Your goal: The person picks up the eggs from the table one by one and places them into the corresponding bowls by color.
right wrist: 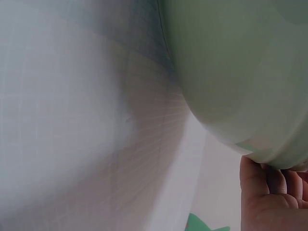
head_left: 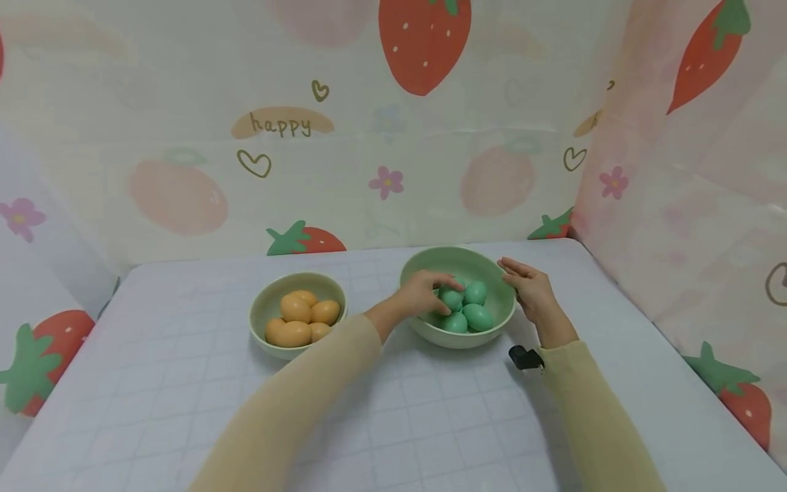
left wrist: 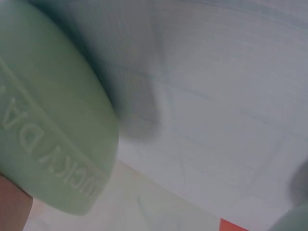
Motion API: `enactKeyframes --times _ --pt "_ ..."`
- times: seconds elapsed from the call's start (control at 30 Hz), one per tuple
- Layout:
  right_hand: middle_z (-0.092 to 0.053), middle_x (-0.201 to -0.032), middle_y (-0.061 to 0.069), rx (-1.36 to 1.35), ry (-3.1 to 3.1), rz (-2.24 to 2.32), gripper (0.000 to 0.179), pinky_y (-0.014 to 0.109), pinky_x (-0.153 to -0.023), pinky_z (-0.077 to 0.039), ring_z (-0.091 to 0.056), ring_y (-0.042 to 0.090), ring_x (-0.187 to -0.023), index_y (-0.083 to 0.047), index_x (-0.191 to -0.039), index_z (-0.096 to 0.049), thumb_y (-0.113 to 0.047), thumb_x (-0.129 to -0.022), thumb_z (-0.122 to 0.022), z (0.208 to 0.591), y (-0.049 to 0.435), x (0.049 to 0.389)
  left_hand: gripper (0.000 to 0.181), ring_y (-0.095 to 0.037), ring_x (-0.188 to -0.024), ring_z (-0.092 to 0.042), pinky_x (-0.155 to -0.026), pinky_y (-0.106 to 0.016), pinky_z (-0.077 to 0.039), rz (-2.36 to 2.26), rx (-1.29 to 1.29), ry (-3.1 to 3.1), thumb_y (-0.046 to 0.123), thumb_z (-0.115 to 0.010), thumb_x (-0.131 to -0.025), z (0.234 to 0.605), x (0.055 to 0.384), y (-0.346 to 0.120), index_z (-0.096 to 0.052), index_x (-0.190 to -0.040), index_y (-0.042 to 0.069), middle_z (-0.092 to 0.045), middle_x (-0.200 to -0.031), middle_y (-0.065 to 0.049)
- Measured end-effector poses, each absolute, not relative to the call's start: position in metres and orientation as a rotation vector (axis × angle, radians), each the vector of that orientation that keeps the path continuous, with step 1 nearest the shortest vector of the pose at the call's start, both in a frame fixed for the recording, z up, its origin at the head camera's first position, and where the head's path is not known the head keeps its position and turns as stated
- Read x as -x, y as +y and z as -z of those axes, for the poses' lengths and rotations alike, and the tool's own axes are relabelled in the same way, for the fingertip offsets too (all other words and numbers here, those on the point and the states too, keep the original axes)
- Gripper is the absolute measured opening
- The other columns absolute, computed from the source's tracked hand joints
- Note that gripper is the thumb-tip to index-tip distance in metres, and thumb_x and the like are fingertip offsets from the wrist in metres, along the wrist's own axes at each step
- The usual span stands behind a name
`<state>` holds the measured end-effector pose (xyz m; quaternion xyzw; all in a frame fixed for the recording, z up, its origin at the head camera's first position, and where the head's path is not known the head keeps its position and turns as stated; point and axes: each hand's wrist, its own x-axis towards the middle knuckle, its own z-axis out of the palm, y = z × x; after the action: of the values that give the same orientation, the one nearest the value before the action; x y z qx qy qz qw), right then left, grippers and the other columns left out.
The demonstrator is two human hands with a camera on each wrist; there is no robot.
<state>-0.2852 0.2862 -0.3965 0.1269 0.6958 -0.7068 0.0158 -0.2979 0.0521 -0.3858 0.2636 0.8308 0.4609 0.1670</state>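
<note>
My left hand (head_left: 424, 295) reaches over the left rim of a large pale green bowl (head_left: 462, 339). Its thumb and fingers curl round a green egg (head_left: 451, 298) inside the bowl. Several more green eggs (head_left: 477, 317) lie around that one. On the bowl's right side, my right hand (head_left: 533, 294) rests with fairly straight fingers against the rim. The right wrist view shows those fingers (right wrist: 253, 178) at the bowl's outer wall (right wrist: 240, 86). Raised lettering runs along a green bowl's side (left wrist: 62, 125) in the left wrist view.
A smaller pale green bowl (head_left: 261, 335) with several orange eggs (head_left: 296, 307) stands to the left, partly behind my left sleeve (head_left: 307, 389). A black device (head_left: 525, 357) sits by my right wrist. Patterned cloth (head_left: 381, 137) rises behind the white gridded table (head_left: 154, 410).
</note>
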Motion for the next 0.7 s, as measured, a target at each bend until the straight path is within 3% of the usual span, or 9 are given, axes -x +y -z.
enactKeyframes --times 0.33,0.7 --pt "-0.035 -0.149 0.014 -0.383 2.155 2.205 0.05 0.024 -0.107 -0.037 -0.035 0.02 -0.138 0.0 -0.148 -0.035 0.002 -0.1 -0.048 0.4 0.288 0.286 0.047 -0.022 -0.129 -0.048 -0.106 -0.029 -0.039 -1.243 -0.822 2.381 -0.005 -0.079 -0.075 0.397 0.312 0.071 -0.073 -0.116 0.016 -0.054 -0.14 -0.004" --pt "-0.035 -0.151 0.013 -0.38 2.172 2.176 0.05 0.029 -0.112 -0.031 -0.032 0.019 -0.14 -0.002 -0.149 -0.035 0.0 -0.101 -0.047 0.399 0.29 0.286 0.048 -0.022 -0.12 -0.054 -0.098 -0.026 -0.044 -1.246 -0.783 2.371 -0.011 -0.075 -0.075 0.394 0.31 0.081 -0.071 -0.118 0.009 -0.063 -0.128 -0.005"
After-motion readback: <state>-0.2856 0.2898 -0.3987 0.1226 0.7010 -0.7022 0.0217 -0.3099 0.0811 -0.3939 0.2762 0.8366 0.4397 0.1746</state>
